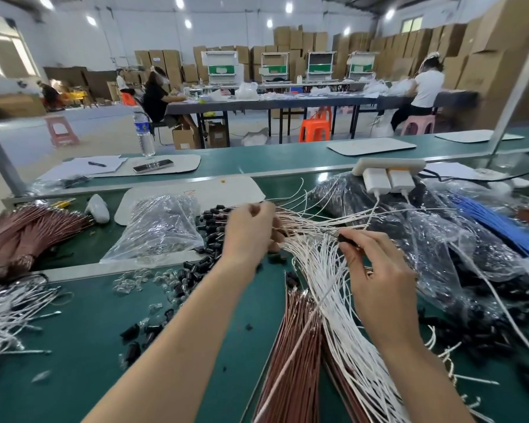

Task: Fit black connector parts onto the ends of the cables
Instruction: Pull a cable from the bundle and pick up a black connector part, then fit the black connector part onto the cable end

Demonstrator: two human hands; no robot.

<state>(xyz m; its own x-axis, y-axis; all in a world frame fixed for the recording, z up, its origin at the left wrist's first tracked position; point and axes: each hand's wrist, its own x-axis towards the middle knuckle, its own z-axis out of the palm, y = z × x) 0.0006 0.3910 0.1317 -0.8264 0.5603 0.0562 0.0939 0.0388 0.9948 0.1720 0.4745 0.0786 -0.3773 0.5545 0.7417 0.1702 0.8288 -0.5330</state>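
Observation:
My left hand (251,230) grips a bundle of thin white and brown cables (315,303) that fans down toward me across the green bench. To its left, several cable ends (211,222) carry black connector parts. My right hand (376,273) pinches one black connector part (346,238) between thumb and fingertips, right at the tip of a cable coming out of the bundle. Loose black connector parts (196,271) lie scattered on the mat below my left hand, mixed with small clear pieces (129,282).
A clear plastic bag (156,227) lies left of my hands, brown cable bundles (22,236) further left. Bags of black parts (458,254) and blue wires (498,221) fill the right. A power strip with chargers (385,175) sits behind. A water bottle (143,132) stands on the far bench.

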